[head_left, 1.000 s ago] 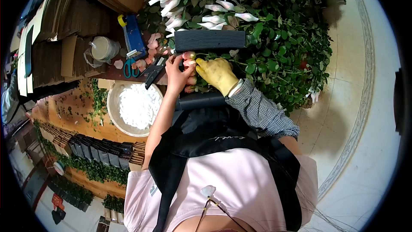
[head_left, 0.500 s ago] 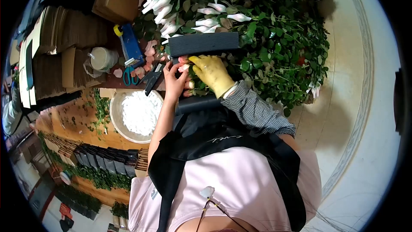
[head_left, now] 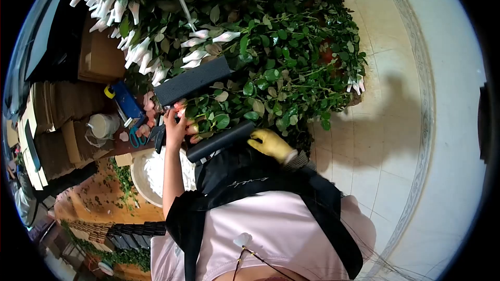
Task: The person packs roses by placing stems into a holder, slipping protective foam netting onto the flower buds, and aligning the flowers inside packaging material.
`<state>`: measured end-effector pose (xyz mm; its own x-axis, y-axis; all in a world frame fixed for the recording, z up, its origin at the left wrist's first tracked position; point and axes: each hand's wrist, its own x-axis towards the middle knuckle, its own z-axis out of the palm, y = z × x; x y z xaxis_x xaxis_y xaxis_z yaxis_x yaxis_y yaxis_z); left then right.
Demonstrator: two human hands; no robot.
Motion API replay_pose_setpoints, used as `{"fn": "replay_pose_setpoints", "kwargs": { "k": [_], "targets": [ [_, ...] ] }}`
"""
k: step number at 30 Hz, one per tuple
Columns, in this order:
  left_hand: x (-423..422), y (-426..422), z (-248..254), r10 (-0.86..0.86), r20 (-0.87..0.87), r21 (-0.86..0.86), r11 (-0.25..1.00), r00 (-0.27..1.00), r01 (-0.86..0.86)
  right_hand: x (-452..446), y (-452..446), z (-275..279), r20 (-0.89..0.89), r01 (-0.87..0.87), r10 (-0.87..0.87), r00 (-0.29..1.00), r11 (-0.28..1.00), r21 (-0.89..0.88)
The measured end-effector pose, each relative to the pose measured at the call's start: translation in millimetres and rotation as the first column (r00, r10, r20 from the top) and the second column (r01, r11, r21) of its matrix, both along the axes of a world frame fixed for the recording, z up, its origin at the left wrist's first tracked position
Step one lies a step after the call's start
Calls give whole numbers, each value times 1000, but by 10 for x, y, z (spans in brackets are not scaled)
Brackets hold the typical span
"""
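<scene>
My bare left hand [head_left: 175, 126] has its fingers closed at a pink rose head [head_left: 180, 107], at the left end of the leafy stems. More pink rose heads [head_left: 192, 129] lie just right of that hand. My right hand [head_left: 272, 144], in a yellow glove, is by the right end of a black padded bar [head_left: 221, 142]; its thumb and fingers are apart, with nothing visible between them. Behind the roses stands a ridged dark block [head_left: 192, 80]. Leafy rose stems [head_left: 260, 93] stretch between the block and the bar.
White-sleeved rose heads [head_left: 138, 54] lie at the back left. A white basin [head_left: 140, 177] holds many white sleeves. Teal-handled scissors [head_left: 137, 138], loose petals [head_left: 149, 105], a blue box [head_left: 126, 100], a white cup [head_left: 102, 126] and cardboard stacks [head_left: 44, 106] are to the left.
My gloved right hand has left the rose heads and moved right and toward me, to the bar's end. My left hand stays at the roses. The whole view has turned.
</scene>
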<state>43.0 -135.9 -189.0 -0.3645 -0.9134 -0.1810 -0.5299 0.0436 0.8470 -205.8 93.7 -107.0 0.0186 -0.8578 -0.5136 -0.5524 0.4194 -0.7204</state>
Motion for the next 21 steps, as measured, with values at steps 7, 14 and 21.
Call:
{"fn": "replay_pose_setpoints", "kwargs": {
  "k": [7, 14, 21],
  "targets": [
    [138, -81, -343, -43, 14, -43, 998, 999, 44, -397, -42, 812, 518, 123, -281, 808, 940, 318],
    [67, 5, -110, 503, -489, 673, 738, 713, -59, 104, -1267, 1099, 375, -328, 516, 771, 825, -461],
    [1621, -144, 858, 315, -321, 165, 947, 893, -275, 440, -1949, 359, -709, -744, 428, 560, 637, -204]
  ]
}}
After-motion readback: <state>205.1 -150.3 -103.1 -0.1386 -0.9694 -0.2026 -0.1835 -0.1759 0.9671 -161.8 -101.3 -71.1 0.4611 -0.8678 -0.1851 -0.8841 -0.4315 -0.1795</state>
